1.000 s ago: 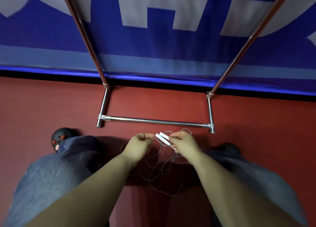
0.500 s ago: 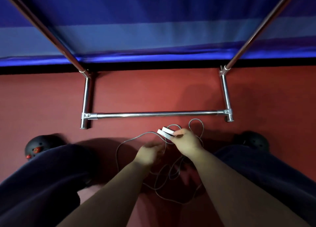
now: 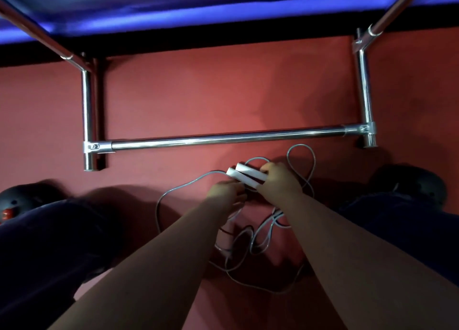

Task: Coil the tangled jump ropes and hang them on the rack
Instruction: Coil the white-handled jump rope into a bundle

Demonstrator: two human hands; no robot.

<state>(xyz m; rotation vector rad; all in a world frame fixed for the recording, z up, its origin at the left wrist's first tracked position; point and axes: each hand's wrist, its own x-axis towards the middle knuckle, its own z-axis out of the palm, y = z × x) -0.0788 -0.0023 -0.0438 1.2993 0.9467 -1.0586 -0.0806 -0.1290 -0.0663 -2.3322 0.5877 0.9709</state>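
Holding the 2 white handles [image 3: 246,176] side by side, the right hand [image 3: 279,180] has its fingers curled round their near ends, and this grip looks the same as it did 1 second ago. What changed is the left hand [image 3: 224,193]. 1 second ago it was up beside the handles, at 9 o'clock from them. Now it has dropped down to 7 o'clock of the handles and reaches into the cord. Its fingers are curled, and it seems to pinch a bit of the thin grey rope [image 3: 250,242], but the fingertips are in shadow, so I cannot tell for sure.

The rope lies on the red floor [image 3: 223,101] in a loose mess. 1 loop sticks out at 1 o'clock from the right hand, a long bend runs out to 9 o'clock, and most of the tangle sits between the 2 arms at 6 o'clock.

The metal rack [image 3: 223,138] stands at 12 o'clock, with its low bar close to the handles. Nothing hangs on that low bar.

I think the coiling is just starting: both handles are together, and the left hand is now ready to gather cord into loops.
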